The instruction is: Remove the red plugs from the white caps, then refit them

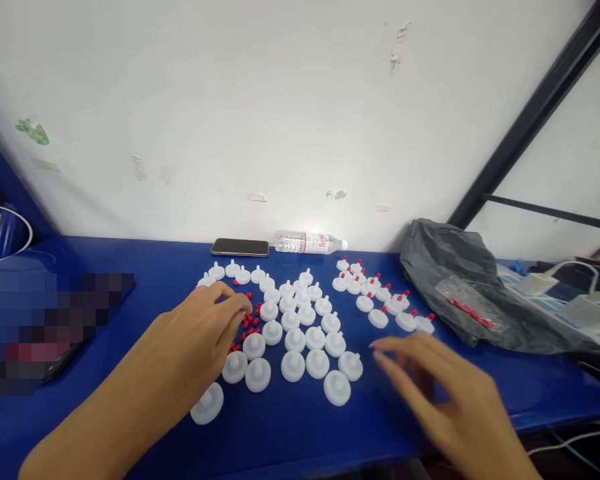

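Several white discs with nozzles point(293, 366) stand on the blue table point(300, 443), spread across its middle. Small red caps point(250, 320) lie among them at the left. My left hand point(205, 333) is over these caps, its thumb and index finger pinched together; what lies between the fingertips is too small to make out. More white discs, with red caps on their nozzles point(378, 317), form a group at the right. My right hand point(435, 380) hovers just in front of that group, thumb and index finger apart, nothing between them.
A phone point(240, 247) and a clear bottle point(307, 243) lie along the white wall. At the right are a grey plastic bag point(430, 267) and a small clear bag with red pieces point(473, 310). A dark object, partly pixelated point(63, 360), is at the left.
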`<state>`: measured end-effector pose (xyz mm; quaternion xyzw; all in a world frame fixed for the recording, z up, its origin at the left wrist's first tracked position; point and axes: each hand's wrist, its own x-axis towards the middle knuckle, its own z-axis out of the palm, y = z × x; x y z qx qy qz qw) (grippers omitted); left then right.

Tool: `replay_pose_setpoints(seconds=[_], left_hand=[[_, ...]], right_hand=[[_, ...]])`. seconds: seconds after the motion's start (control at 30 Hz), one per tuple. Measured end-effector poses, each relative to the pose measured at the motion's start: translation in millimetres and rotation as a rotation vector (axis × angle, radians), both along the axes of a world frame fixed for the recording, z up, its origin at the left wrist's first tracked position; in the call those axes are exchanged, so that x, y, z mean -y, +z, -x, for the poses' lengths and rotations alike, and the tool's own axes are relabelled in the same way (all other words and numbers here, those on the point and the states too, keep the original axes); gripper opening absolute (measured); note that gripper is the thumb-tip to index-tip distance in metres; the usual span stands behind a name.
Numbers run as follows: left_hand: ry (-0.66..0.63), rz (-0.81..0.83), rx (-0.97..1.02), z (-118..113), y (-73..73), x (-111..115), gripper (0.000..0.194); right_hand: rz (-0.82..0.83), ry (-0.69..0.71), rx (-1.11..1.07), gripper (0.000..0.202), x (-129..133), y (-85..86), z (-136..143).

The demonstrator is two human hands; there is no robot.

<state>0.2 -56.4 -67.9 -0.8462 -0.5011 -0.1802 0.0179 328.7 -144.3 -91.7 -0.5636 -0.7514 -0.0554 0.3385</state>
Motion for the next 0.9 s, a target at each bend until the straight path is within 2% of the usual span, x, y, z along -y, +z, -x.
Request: replay_pose_setpoints(seconds=[0.07, 0.13, 0.17, 0.23, 0.37, 0.47, 0.6, 0.73, 0.83, 0.9], left_hand=[[-0.022, 0.010, 0.038, 1, 4.0, 2, 0.030], [-0.020, 0.008, 0.048, 1, 7.6, 5, 0.030], [-0.019, 0.012, 0.044, 1, 9.1, 6, 0.031], [-0.011, 0.031, 0.031, -2, 11.6, 9, 0.034], [-0.004, 0.047, 0.012, -7, 14.6, 14, 0.040], [-0.016, 0.029, 0.017, -11, 17.8, 16, 0.041], [-0.054, -0.008, 0.069, -19, 24.0, 23, 0.038], [-0.160, -0.046, 0.130, -42, 24.2, 41, 0.036], [-0.281, -0.003, 0.090, -69, 17.6, 58, 0.028], [-0.322, 0.057, 0.014, -86, 11.9, 68, 0.019]], right_hand=[[-0.101, -0.256, -0.028, 0.026, -7, 2.3, -21], [-0.126, -0.547, -0.052, 0.038, -15, -1.7, -47], [-0.091, -0.630, -0.052, 0.047, -20, -6.0, -61], [0.015, -0.689, -0.051, 0.060, -28, -17.1, -87], [0.195, -0.562, -0.124, 0.052, -35, -36.3, -113], [0.179, -0.542, -0.169, 0.049, -36, -39.6, -115], [0.090, -0.519, -0.282, 0.047, -34, -31.4, -105], [0.029, -0.347, -0.411, 0.039, -17, -10.2, -74], [-0.021, -0.181, -0.169, 0.028, 4, 9.1, -31], [-0.087, 0.041, -0.047, 0.016, 17, 18.8, -1]])
